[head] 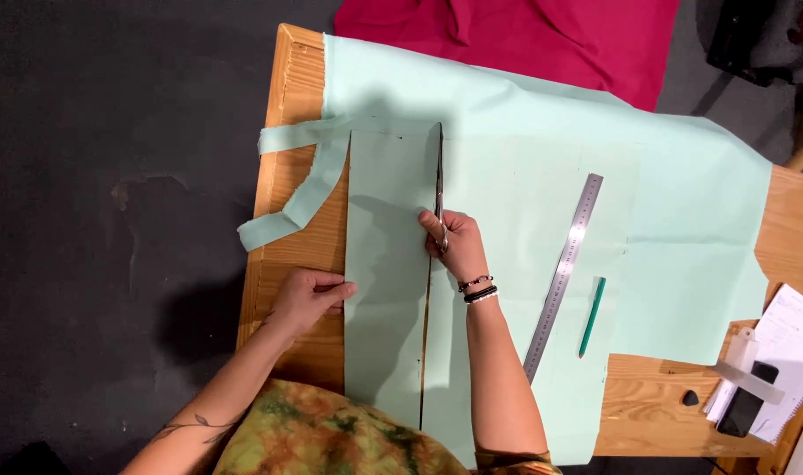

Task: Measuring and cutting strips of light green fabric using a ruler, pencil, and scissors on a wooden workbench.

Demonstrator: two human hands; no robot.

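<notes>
Overhead view of a wooden bench covered by a sheet of pale green fabric. At the centre of the frame the right hand has its fingers closed through the handles of a pair of scissors, whose blades point toward the top of the frame along a straight cut line. Left of the cut lies a long rectangular strip of the same fabric, already parted along its lower length. The left hand, lower left of centre, presses flat on the strip's left edge, fingers curled and gripping nothing. A narrow offcut trails over the bench's left side. Right of centre, a steel ruler lies diagonally, with a green pencil just beside it. Red cloth lies along the top edge; a notebook sits at lower right.
</notes>
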